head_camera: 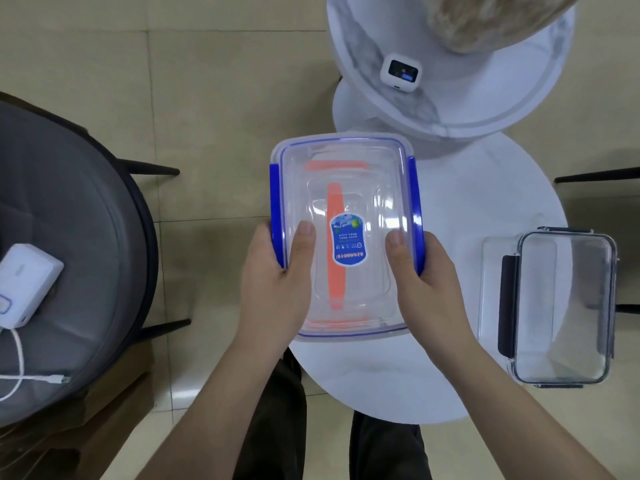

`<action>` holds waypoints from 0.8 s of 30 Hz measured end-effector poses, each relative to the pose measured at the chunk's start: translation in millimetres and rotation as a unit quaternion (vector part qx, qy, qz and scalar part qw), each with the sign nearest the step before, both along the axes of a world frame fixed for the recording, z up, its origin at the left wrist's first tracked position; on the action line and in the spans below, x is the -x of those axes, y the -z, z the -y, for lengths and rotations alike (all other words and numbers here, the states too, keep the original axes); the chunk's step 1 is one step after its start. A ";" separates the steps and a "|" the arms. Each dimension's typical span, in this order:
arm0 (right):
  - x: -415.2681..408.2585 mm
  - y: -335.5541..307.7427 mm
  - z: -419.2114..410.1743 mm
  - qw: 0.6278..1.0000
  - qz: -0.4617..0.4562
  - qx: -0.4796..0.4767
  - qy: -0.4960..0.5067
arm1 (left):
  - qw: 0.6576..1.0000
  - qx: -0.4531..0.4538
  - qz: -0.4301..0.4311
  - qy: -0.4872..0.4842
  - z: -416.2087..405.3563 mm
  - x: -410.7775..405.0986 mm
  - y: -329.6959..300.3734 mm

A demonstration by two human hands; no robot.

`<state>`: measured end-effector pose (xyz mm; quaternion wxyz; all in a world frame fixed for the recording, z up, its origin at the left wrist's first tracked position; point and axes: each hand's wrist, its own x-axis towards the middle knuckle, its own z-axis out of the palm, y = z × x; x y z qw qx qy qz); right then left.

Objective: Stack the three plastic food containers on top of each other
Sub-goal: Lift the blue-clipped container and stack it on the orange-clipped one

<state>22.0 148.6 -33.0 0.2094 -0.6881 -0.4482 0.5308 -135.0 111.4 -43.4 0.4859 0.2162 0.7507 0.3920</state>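
A clear plastic container with blue side clips and a blue label is held over the white round table. My left hand grips its left blue clip and my right hand grips its right one, thumbs on the lid. Through the clear plastic I see orange clips of another container underneath; whether the two touch is unclear. A third clear container with dark clips sits on the table's right edge, apart from both hands.
A higher white marbled table with a small white device stands behind. A grey cushioned chair at left carries a white power bank and cable. My legs show below, over beige floor tiles.
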 end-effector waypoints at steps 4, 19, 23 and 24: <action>0.6 6.5 1.8 1.000 0.017 0.010 -0.007 | 1.000 0.011 -0.010 0.021 1.4 3.2 8.2; 6.5 22.7 -26.3 0.998 0.011 0.053 0.022 | 0.995 0.081 -0.044 -0.020 -19.0 -1.0 10.6; 6.6 29.8 -24.8 0.998 0.041 0.030 0.020 | 0.992 0.098 -0.083 -0.005 -19.3 -2.1 11.5; 7.2 29.9 -24.9 0.998 0.047 0.026 0.020 | 0.991 0.101 -0.089 -0.007 -20.1 -2.3 10.7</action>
